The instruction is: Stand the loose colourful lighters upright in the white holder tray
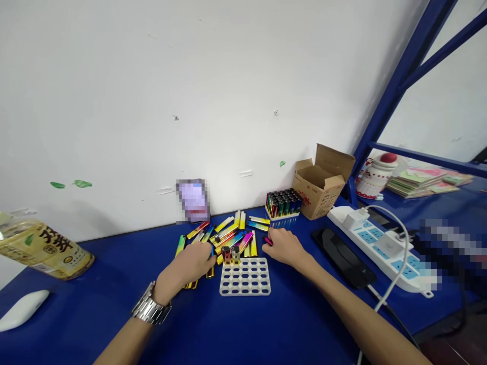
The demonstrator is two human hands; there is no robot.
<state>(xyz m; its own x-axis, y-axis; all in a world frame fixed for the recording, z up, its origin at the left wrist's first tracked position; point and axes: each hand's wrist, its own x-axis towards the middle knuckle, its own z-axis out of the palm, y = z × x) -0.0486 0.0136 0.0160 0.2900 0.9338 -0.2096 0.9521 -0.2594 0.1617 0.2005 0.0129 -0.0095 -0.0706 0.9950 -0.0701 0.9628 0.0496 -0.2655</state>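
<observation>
A white plastic tray with rows of slots (245,291) lies between my hands, with two lighters (231,255) upright in its back left slots. To its left, my left hand (196,259) is closed around a lighter with a gold end (210,272); the fingers hide part of it. At the right, my right hand (284,246) pinches a lighter with a pink and dark end (268,241), mostly covered by the fingers. Many shiny multicoloured lighters (227,234) lie loose in a pile behind the tray.
A filled tray of upright lighters (284,203) and an open cardboard box (321,185) stand by the wall. A phone (194,200) leans there too. Rightward are a black phone (342,257) and power strip (380,248); leftward, a yellow bottle (45,248) and white mouse-like object (25,309).
</observation>
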